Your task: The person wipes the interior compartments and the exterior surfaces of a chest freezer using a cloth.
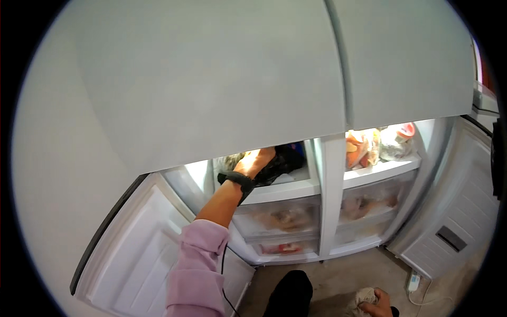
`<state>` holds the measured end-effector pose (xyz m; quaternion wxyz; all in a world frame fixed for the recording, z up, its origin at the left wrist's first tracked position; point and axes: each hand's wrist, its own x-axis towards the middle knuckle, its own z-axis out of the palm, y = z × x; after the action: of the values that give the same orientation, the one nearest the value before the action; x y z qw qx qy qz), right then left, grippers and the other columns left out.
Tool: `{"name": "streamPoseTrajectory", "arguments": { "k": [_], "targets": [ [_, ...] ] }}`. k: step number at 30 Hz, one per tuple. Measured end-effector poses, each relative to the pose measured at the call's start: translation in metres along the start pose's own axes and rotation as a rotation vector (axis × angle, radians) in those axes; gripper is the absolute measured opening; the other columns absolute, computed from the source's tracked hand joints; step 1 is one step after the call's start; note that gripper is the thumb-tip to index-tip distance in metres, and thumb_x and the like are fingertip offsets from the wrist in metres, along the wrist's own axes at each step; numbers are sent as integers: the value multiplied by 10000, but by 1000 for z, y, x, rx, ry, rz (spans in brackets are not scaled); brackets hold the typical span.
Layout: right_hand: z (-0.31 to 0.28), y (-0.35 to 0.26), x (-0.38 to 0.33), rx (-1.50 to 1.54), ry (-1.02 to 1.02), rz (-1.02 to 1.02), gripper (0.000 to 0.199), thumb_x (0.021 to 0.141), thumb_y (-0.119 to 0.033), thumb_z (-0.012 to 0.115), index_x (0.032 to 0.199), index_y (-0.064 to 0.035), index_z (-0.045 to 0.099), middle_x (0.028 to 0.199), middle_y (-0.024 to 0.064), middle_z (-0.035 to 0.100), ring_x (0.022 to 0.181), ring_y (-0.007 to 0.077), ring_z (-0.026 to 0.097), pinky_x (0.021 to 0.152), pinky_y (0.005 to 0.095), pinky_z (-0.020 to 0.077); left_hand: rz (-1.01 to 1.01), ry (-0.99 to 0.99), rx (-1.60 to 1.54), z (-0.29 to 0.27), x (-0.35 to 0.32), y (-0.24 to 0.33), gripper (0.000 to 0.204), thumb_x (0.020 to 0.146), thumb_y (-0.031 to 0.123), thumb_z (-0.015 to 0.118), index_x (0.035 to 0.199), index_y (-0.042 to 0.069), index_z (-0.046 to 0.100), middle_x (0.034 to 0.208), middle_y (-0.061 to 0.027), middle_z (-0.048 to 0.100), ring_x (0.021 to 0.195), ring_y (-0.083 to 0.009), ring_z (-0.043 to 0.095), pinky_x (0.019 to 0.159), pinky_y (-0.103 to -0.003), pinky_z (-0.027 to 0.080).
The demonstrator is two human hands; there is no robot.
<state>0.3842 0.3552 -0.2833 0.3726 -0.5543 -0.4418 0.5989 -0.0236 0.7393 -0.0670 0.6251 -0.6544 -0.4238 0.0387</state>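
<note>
My left hand (pixel 259 160) reaches into the upper left freezer compartment, over a black plastic bag (pixel 282 165). Its fingers are hidden under the edge of the upper door, so I cannot tell whether it grips the bag. A dark band (pixel 237 181) circles that wrist below a rolled pink sleeve. Low at the right, above the floor, my right hand (pixel 379 303) is closed on a pale, crumpled plastic-wrapped bundle (pixel 360 302), whose contents I cannot make out.
Both lower freezer doors, left (pixel 142 248) and right (pixel 449 201), stand open. Closed upper doors (pixel 211 79) overhang the compartments. Wrapped food (pixel 364 148) fills the upper right shelf. Clear-fronted drawers (pixel 285 219) sit below. A white power strip (pixel 414 281) lies on the floor.
</note>
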Motion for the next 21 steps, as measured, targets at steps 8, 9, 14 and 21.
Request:
{"name": "streamPoseTrajectory", "arguments": {
  "k": [8, 9, 14, 21],
  "targets": [
    [-4, 13, -6, 73, 67, -88, 360, 758, -86, 665, 1096, 5, 578, 926, 44, 637, 823, 136, 597, 726, 271, 485, -193, -43, -990, -159, -19, 10, 238, 761, 132, 645, 979, 44, 613, 991, -157, 606, 913, -344, 587, 763, -452, 473],
    [-8, 22, -7, 84, 93, -94, 360, 758, -86, 665, 1096, 5, 578, 926, 44, 637, 823, 136, 597, 726, 271, 485, -116, -125, -1122, -183, -22, 15, 242, 768, 129, 639, 993, 45, 608, 987, -145, 591, 899, -329, 583, 768, -444, 471],
    [-12, 79, -2, 213, 72, -129, 326, 774, -74, 646, 1084, 3, 581, 916, 48, 637, 832, 138, 600, 732, 269, 483, 276, 47, -1403, -247, 16, 67, 229, 783, 95, 608, 1003, 34, 598, 914, -112, 543, 852, -293, 571, 808, -473, 458],
    [4, 185, -2, 603, 218, 10, 353, 787, -94, 630, 1123, -2, 566, 965, 64, 633, 879, 169, 602, 777, 292, 490, 455, 97, -906, -235, 129, 127, 399, 744, 37, 573, 1142, 61, 556, 1290, -136, 450, 1295, -294, 350, 1058, -545, 274]
  ]
}}
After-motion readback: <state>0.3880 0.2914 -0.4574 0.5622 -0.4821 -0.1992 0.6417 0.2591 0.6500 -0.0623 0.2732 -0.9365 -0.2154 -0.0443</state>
